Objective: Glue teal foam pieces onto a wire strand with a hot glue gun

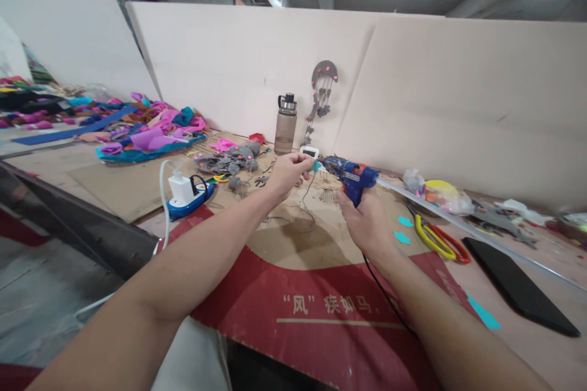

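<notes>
In my right hand point(367, 220) is a blue glue gun point(351, 174), its nozzle pointing left. My left hand point(291, 174) pinches a small turquoise felt piece point(316, 165) right by the nozzle; whether they touch I cannot tell. A grey cord point(308, 208) hangs below the left fingertips and curls onto the cardboard sheet point(284, 244). To the right of the glue gun lie two turquoise felt cutouts, an upper one point(405, 221) and a lower one point(402, 237). Beside them rest scissors point(435, 238) with yellow and red handles.
A black phone point(520, 284) lies at the right. Behind my hands stand a water bottle point(285, 125) and a white display device point(309, 151). Grey felt pieces point(224, 160), a blue power strip point(190, 201) and colourful fabric scraps point(156, 131) are on the left. A grey felt hanging point(324, 73) is on the board.
</notes>
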{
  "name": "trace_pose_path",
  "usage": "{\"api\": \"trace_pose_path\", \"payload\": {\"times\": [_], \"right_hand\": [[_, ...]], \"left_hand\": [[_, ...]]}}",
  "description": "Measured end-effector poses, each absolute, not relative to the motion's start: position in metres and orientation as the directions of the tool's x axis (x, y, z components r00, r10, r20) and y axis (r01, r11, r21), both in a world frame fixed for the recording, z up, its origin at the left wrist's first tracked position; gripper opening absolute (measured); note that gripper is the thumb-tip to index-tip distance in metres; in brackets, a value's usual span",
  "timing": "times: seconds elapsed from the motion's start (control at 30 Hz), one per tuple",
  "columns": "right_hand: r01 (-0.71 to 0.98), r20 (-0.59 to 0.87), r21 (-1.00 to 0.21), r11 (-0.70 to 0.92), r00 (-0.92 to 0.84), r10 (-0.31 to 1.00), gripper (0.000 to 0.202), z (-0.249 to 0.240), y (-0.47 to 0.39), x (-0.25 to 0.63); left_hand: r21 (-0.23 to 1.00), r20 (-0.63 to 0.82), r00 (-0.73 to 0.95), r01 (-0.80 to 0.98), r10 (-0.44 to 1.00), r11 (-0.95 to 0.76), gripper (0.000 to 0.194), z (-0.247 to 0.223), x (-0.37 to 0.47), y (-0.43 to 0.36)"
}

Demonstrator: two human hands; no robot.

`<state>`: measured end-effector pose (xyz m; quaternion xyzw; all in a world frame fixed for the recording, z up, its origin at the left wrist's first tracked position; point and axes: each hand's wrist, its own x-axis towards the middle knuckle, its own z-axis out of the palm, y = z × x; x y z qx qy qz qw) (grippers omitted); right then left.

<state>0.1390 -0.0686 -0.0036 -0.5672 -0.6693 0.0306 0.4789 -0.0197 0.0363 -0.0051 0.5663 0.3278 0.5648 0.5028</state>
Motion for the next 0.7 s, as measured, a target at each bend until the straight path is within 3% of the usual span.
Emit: {"api": "trace_pose_path", "payload": {"times": [0.7], "right_hand": [[0.749, 0.612, -0.560, 0.354, 0.086, 0.786, 0.029, -0.0028, -0.0706, 0.1382]], "left_hand": [[0.938, 0.319, 0.133, -0.184, 0.939, -0.292, 0.014, -0.0034, -0.0198, 0.0351]]}}
